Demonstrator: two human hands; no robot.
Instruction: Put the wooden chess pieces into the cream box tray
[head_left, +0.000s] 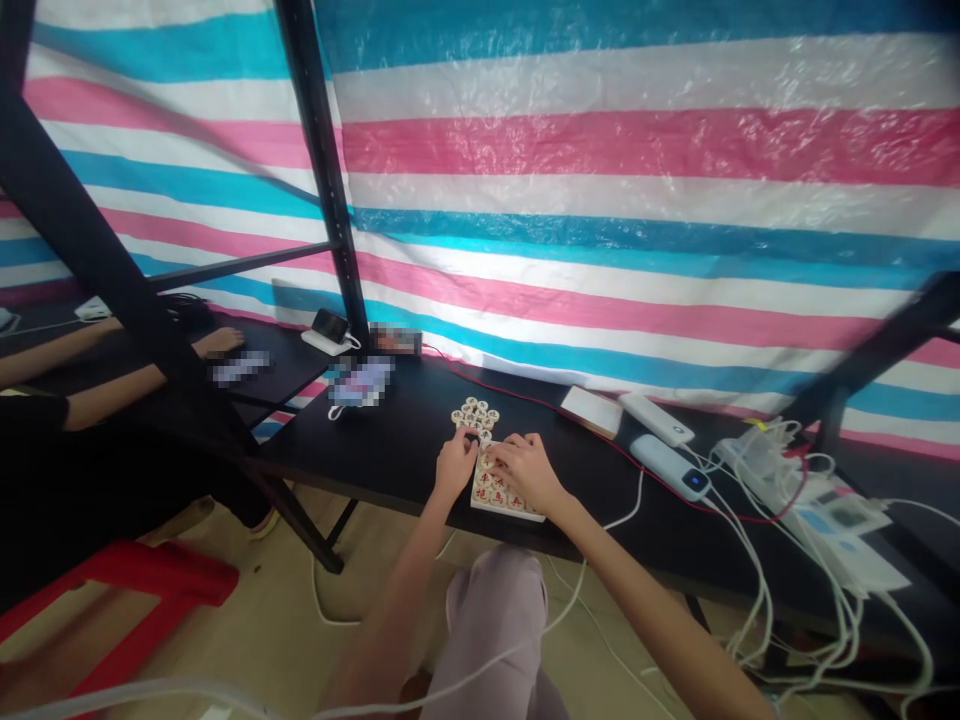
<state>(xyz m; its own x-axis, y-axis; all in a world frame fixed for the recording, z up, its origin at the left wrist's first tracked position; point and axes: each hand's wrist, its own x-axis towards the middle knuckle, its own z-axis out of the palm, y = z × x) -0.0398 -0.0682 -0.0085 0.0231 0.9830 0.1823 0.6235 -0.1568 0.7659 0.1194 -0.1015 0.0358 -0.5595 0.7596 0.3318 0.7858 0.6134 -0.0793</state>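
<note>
A shallow white box [507, 512] holding rows of round white Chinese chess pieces with red characters lies near the table's front edge. My right hand [529, 472] is over it, fingers bent and apart, with the fingertips on the pieces in its upper part. Just beyond the box is a loose cluster of Chinese chess pieces [472, 408] with dark characters. At the near side of that cluster is my left hand [455, 466], its thumb and finger closed on a piece. The fingers partly hide the pieces under them.
An empty-looking white tray [591, 412], two power banks [670, 467] and a tangle of white cables [795, 520] are on the right of the black table [405, 455]. A phone on a stand [328, 330] is back left. Another person's hand [223, 342] rests on the neighbouring table.
</note>
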